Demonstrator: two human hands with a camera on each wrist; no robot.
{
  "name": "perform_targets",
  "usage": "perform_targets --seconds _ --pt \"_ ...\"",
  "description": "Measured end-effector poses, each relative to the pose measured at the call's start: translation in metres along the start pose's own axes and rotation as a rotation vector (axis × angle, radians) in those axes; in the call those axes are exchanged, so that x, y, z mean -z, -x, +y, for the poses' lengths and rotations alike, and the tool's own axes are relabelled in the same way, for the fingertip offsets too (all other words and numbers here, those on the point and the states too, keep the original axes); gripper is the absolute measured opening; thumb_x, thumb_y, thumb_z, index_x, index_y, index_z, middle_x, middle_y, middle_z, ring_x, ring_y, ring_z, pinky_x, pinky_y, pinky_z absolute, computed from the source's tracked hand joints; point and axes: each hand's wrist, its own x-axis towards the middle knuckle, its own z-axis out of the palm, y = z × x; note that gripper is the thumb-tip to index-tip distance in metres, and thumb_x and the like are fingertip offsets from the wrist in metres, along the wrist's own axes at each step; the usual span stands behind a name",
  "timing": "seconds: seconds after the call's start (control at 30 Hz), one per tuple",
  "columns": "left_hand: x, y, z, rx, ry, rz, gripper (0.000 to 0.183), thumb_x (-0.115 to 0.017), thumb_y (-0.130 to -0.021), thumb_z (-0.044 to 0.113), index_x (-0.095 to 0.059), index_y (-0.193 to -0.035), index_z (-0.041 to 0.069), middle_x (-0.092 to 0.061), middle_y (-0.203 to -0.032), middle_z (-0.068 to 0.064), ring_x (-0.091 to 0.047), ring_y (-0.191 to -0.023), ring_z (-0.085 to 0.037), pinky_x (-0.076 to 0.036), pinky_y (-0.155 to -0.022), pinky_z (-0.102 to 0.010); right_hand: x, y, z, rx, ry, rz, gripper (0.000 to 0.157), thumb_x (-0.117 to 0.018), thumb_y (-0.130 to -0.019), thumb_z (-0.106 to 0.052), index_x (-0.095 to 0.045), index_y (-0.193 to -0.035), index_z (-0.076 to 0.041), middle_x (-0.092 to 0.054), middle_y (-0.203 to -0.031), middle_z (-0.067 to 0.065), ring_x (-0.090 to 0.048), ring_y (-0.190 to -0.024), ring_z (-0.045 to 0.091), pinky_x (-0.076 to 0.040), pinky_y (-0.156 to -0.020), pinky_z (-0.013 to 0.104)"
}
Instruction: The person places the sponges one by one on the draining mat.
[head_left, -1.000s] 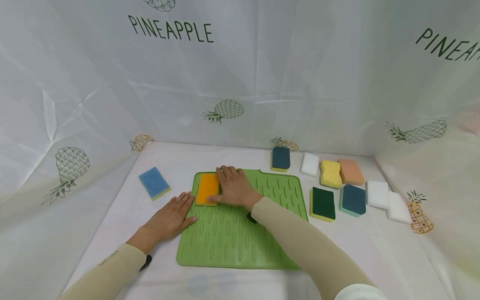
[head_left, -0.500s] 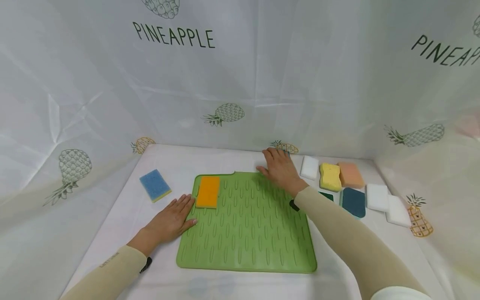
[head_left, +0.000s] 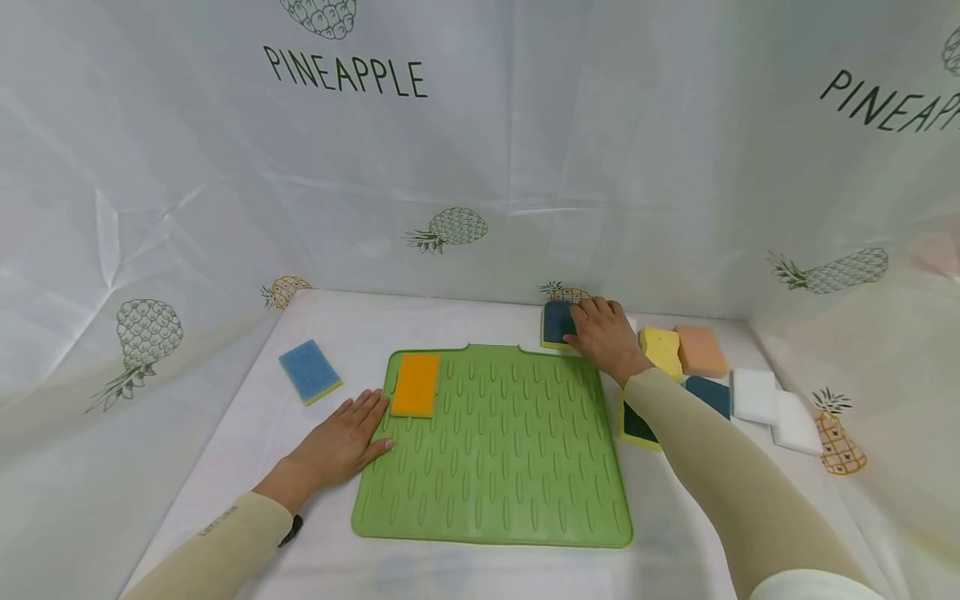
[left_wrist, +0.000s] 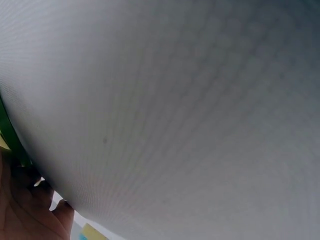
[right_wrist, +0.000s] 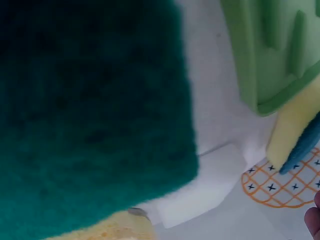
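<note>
Straight, slightly spread fingers mark the person's left hand, which rests flat at the green mat's left edge; on the right hand thumb and fingers stand apart at the right side of the navy sponge, contact impossible to tell. Behind hangs a white, pineapple-printed sheet, rising from the pale tabletop. On it lies the mat, ribbed all over. Its upper left corner bears the orange sponge. Just beyond the mat's far edge sits the navy sponge; left of the mat is a tilted blue sponge. Right of it, partly behind the right arm, are a yellow sponge, a peach block and two white blocks. Smallest is a dark wristband at the left wrist.
</note>
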Motion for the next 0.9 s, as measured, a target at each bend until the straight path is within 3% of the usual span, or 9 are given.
perform_targets --seconds 0.23,0.33,0.57,0.9 --pt "0.0018 0.0003 0.0006 0.004 -0.004 -0.005 0.08 -0.052 -0.109 0.051 -0.032 -0.164 -0.003 -0.032 -0.17 -0.024 -0.029 -0.158 -0.042 -0.028 -0.127 -0.061 -0.0052 -0.0025 0.0023 -0.04 0.013 -0.032 0.058 -0.075 -0.098 -0.047 -0.061 -0.126 0.002 -0.06 -0.131 0.021 -0.057 -0.124 0.041 -0.049 -0.105 0.058" --pt "0.0018 0.0001 0.0008 0.004 -0.006 -0.006 0.08 -0.052 -0.109 0.051 -0.032 -0.164 -0.003 -0.032 -0.17 -0.024 -0.03 -0.158 -0.042 -0.028 -0.127 -0.061 -0.005 -0.0038 0.0019 -0.07 -0.021 -0.055 0.065 -0.078 -0.095 -0.048 -0.058 -0.132 0.002 -0.058 -0.135 0.022 -0.054 -0.127 0.042 -0.047 -0.107 0.059" --pt "0.0029 0.0001 0.0017 0.01 0.003 -0.005 0.08 -0.053 -0.109 0.051 -0.032 -0.164 -0.003 -0.032 -0.169 -0.024 -0.03 -0.158 -0.042 -0.028 -0.128 -0.061 -0.0006 -0.0051 0.0016 -0.112 -0.092 -0.107 0.1 -0.083 -0.088 -0.055 -0.038 -0.157 0.001 -0.045 -0.157 0.023 -0.044 -0.143 0.043 -0.039 -0.117 0.063" --pt "0.0055 0.0014 0.0034 0.011 0.012 -0.006 0.079 -0.054 -0.109 0.049 -0.032 -0.164 -0.003 -0.032 -0.169 -0.024 -0.03 -0.158 -0.043 -0.028 -0.128 -0.061 0.0028 -0.0026 0.0003 -0.127 -0.141 -0.191 0.112 -0.082 -0.085 -0.062 -0.031 -0.161 0.002 -0.04 -0.162 0.024 -0.041 -0.147 0.044 -0.032 -0.12 0.068"
